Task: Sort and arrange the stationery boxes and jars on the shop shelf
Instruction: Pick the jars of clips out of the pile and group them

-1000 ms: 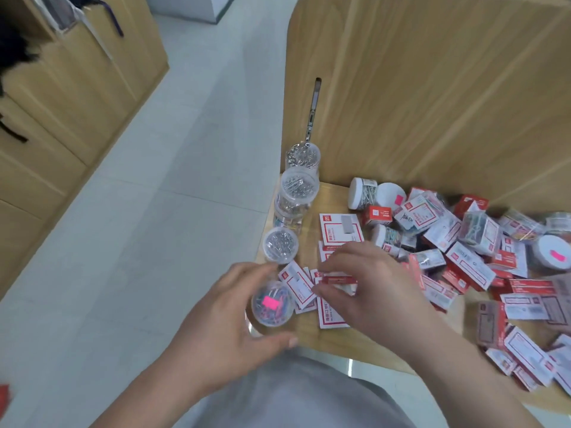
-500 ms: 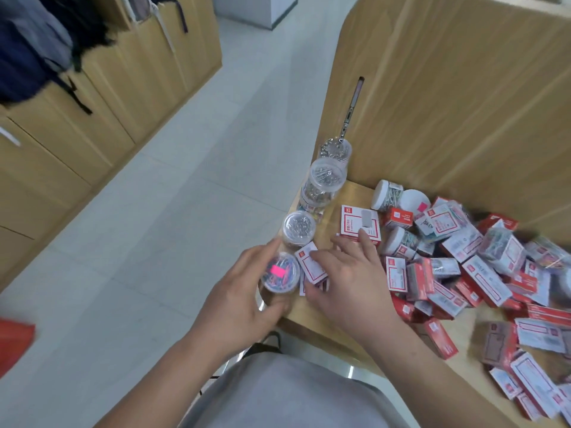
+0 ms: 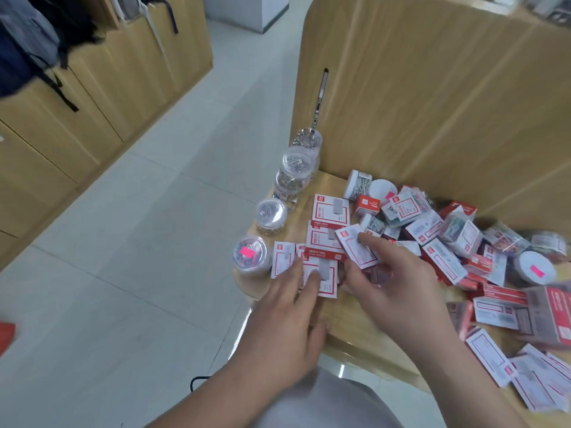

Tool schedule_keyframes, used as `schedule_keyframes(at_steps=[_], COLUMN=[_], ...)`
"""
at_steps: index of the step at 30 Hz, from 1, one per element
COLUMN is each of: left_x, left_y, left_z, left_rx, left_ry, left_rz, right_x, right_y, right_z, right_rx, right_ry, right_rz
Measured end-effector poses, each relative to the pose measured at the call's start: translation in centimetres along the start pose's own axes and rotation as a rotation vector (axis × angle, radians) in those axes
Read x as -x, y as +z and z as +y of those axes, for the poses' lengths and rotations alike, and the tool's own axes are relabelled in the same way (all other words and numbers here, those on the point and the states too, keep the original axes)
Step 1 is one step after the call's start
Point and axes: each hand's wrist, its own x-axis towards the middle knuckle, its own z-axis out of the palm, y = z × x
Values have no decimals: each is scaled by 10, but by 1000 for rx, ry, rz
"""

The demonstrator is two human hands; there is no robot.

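The left hand (image 3: 287,329) has let go of the pink-stickered jar (image 3: 248,256), which now stands alone at the front left corner of the shelf (image 3: 355,322), closing a row of three more clear jars (image 3: 272,216) along the left edge; the jar line looks settled, so the work turns to boxes. That hand now lies with straight fingers pressing a flat box (image 3: 321,278) by the front edge; the right hand (image 3: 392,282) has lifted a small box (image 3: 357,250), pinched between thumb and fingers, just above the stacked ones. The heap of boxes (image 3: 448,242) toward the right edge is unsorted. Labels are white with red frames and a red corner logo; the print is too blurred to read; the pink sticker shows no legible writing.
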Motion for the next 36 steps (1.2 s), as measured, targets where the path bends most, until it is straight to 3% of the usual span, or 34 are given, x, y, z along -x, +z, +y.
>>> schedule_keyframes(at_steps=[6,16,23,32,36], left_x=[-27,-11,-3,17,23], left_y=[21,25,28,38,29], left_z=[13,7,3,3,7], left_rx=[-194,12,-218,-146,22], left_ry=[-121,-108,-97,-48,-28], left_rz=[-49,15,-6,-47,151], right_x=[8,-1,1,22,29], right_y=[-6,-5,4,-3,-4], right_z=[19,36,22,37,38], right_rx=[-54,-38,-17,-57,-70], right_ry=[-46,-116,-157,-95,-81], right_rz=[0,-13,-47,-44,-66])
